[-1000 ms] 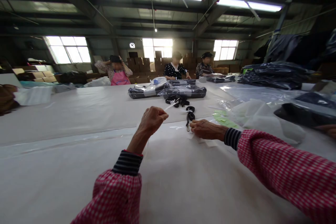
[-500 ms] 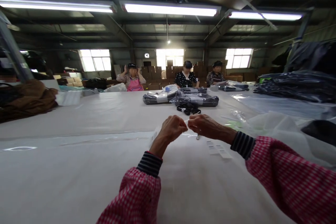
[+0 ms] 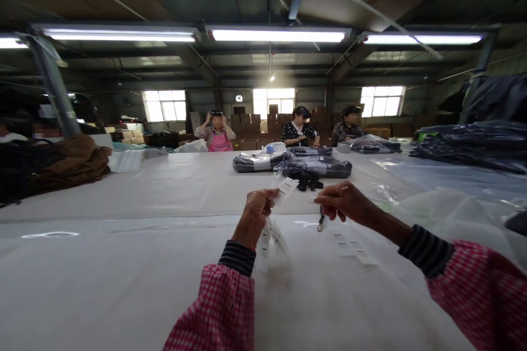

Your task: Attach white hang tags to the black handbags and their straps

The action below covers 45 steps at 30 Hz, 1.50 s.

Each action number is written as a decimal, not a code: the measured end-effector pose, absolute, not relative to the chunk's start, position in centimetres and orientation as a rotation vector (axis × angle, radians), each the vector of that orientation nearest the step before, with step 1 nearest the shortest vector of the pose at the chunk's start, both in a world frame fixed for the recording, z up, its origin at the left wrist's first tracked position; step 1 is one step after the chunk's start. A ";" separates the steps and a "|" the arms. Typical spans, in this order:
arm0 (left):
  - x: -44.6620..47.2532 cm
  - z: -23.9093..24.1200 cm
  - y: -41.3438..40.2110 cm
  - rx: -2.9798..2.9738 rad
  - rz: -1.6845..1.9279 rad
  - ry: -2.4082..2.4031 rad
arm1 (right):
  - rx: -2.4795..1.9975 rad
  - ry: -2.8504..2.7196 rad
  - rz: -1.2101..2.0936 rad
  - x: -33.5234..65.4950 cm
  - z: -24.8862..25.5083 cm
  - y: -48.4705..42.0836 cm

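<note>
My left hand (image 3: 259, 209) is closed on a bunch of white hang tags. One printed tag (image 3: 287, 188) sticks up from its fingertips, with thin clear strings above it. More tags (image 3: 264, 249) dangle below the hand, partly blurred. To the right, apart from the tags, my right hand (image 3: 343, 201) has its thumb and fingers pinched together; whatever may be between them is too small to make out. Just under it shows a metal clip (image 3: 320, 226) on a short dark strap. Several loose printed labels (image 3: 357, 252) lie on the table below my right hand.
Dark garments in clear bags (image 3: 315, 165) and a black strap bundle (image 3: 308, 181) lie ahead on the white table (image 3: 185, 285). Brown clothing (image 3: 74, 162) is heaped left; bagged dark garments (image 3: 473, 148) and sheer plastic (image 3: 440, 211) lie right. Three people sit across the table.
My hands have moved apart, the right one going rightward. The tags in my left hand now show upright and hanging. The whole view has shifted slightly.
</note>
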State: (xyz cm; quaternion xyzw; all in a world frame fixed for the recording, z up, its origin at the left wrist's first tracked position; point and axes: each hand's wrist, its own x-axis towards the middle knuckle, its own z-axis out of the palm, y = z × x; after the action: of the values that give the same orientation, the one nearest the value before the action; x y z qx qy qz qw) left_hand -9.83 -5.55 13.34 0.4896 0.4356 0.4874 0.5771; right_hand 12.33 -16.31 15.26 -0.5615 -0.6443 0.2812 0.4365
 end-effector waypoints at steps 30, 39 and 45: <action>-9.2 15.6 -7.8 1.767 1.150 0.676 | -1.613 -1.609 1.364 12.1 14.9 -15.0; -9.4 15.9 -8.0 1.923 1.170 0.693 | -1.596 -1.587 1.400 12.2 15.1 -15.1; -9.5 16.2 -8.3 2.089 1.154 0.679 | -1.589 -1.577 1.370 12.2 15.7 -15.0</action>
State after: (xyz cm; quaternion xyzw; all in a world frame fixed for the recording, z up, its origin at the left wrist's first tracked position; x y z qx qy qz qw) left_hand -9.55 -8.29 16.20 0.7965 0.2588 0.4399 0.3241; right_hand 12.25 -14.97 15.72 -0.5852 -0.5810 0.5045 0.2556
